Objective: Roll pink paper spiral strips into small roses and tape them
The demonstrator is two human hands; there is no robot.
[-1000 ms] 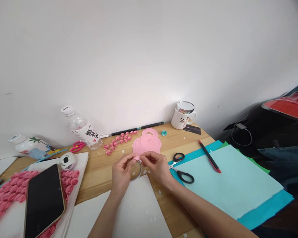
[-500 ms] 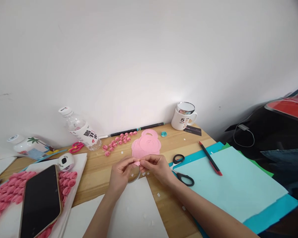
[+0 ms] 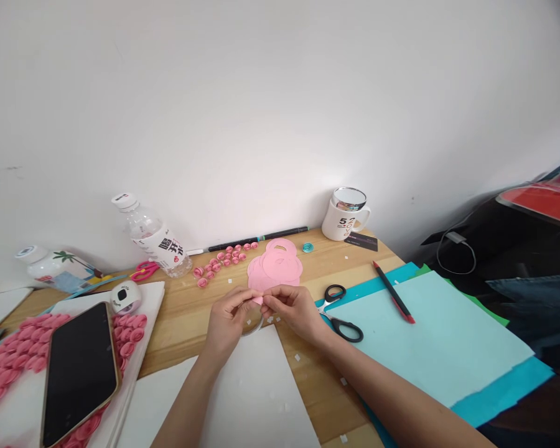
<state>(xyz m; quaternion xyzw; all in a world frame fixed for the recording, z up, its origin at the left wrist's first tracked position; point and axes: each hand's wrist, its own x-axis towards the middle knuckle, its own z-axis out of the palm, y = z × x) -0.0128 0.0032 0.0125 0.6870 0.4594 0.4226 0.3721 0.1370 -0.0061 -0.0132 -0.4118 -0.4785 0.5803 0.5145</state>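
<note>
Between the fingertips of both hands is a small piece of pink paper [image 3: 258,300], mostly covered by the fingers. My left hand [image 3: 226,316] pinches it from one side, and my right hand [image 3: 295,312] does so from the other. Just beyond them lies a stack of pink paper rings and discs [image 3: 282,267]. Small rolled pink paper flowers [image 3: 226,256] are grouped to its left, and one teal paper coil [image 3: 307,247] is to its right. Under my hands, a greyish ring [image 3: 256,328] shows only in part, at the edge of a white sheet [image 3: 252,386].
Black-handled scissors [image 3: 340,311] lie right of my hands, beside light blue paper [image 3: 438,336] carrying a pen [image 3: 394,292]. A mug [image 3: 340,221] and a bottle [image 3: 161,242] stand by the wall. At left, a phone [image 3: 79,373] rests on pink paper flowers [image 3: 14,354].
The view has shifted slightly. Both hands keep their pinch on the pink paper, with only a slight shift of the fingers.
</note>
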